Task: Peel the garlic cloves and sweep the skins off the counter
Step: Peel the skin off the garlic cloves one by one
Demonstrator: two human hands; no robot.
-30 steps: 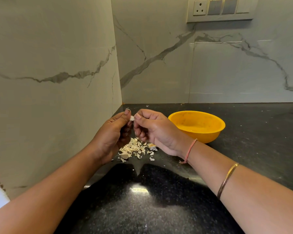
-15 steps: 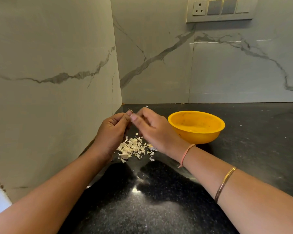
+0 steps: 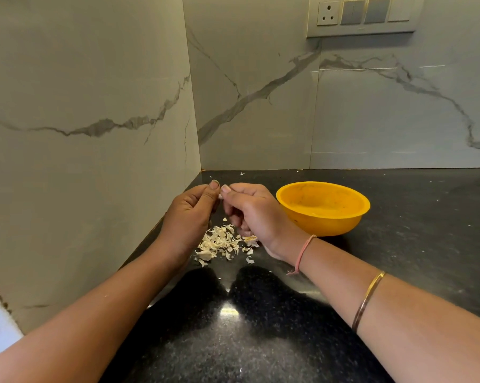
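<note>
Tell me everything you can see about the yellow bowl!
The bowl is round, deep yellow and smooth, like plastic. It stands upright on the dark speckled counter, near the back wall. Inside are faint dark smudges and nothing else I can make out. The right hand is just left of it; whether they touch is unclear.
</note>
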